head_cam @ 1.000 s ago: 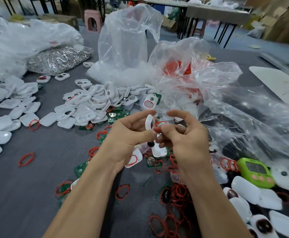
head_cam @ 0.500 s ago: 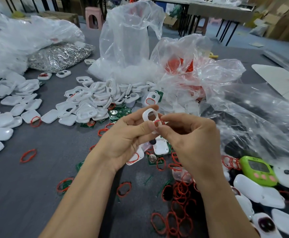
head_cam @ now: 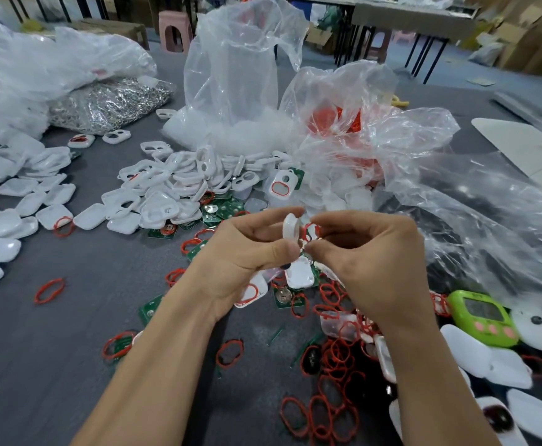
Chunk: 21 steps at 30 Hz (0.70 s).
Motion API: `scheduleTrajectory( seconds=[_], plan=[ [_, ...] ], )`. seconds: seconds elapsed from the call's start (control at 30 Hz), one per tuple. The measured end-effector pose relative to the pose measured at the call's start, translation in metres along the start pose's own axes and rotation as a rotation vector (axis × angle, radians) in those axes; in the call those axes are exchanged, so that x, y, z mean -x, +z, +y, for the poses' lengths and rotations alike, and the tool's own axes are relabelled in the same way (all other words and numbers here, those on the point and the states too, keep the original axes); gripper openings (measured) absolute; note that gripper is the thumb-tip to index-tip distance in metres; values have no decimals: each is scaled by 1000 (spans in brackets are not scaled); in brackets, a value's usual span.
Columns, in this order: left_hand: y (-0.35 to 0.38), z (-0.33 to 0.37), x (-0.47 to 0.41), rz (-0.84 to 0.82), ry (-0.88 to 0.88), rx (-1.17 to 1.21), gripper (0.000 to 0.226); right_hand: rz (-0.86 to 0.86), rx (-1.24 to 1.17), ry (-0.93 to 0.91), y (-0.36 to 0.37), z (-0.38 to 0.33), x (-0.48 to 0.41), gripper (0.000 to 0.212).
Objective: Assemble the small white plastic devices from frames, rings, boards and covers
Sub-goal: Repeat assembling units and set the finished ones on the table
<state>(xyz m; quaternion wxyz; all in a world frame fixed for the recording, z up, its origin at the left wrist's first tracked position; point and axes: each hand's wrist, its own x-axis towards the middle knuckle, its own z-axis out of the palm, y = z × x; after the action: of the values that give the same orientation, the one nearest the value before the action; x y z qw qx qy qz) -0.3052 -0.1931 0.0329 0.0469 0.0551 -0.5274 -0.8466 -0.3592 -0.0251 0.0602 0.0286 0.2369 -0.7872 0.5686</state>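
Note:
My left hand [head_cam: 247, 252] pinches a small white plastic frame [head_cam: 290, 227] between thumb and fingers, held edge-on above the table. My right hand [head_cam: 369, 255] pinches a thin red ring [head_cam: 312, 230] right beside the frame, touching its edge. Below the hands lie a white cover [head_cam: 301, 273], green boards [head_cam: 283, 296] and loose red rings [head_cam: 337, 358]. A heap of white frames [head_cam: 166, 191] lies behind the hands. White covers [head_cam: 25, 204] spread at the left.
Clear plastic bags [head_cam: 240, 75] stand behind the heap, one holding red rings [head_cam: 337, 120]. A bag of metal parts [head_cam: 108, 103] lies at the back left. A green timer [head_cam: 483, 317] sits at the right among white shells [head_cam: 501, 362]. Crumpled plastic [head_cam: 488, 214] covers the right side.
Both hands have kept the frame and ring together in front of me. The frame has turned edge-on, and the right fingers have shifted the ring along its side.

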Motion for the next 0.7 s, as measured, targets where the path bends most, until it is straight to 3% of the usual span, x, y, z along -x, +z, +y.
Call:
scheduleTrajectory(
  seconds=[0.1,0.37,0.5,0.7],
  plan=[
    [7,2,4,-29,5,-64,50,-71,9,-16,1,0,2,30],
    [9,2,6,34,-15,-54,43,-45,12,-15,3,4,1,29],
    [5,1,2,66,-35,-36,56,-28,43,-61,3,4,0,26],
    [3,1,1,43,-75,-63,54,-14,102,-140,3,5,1,24]
  ],
)
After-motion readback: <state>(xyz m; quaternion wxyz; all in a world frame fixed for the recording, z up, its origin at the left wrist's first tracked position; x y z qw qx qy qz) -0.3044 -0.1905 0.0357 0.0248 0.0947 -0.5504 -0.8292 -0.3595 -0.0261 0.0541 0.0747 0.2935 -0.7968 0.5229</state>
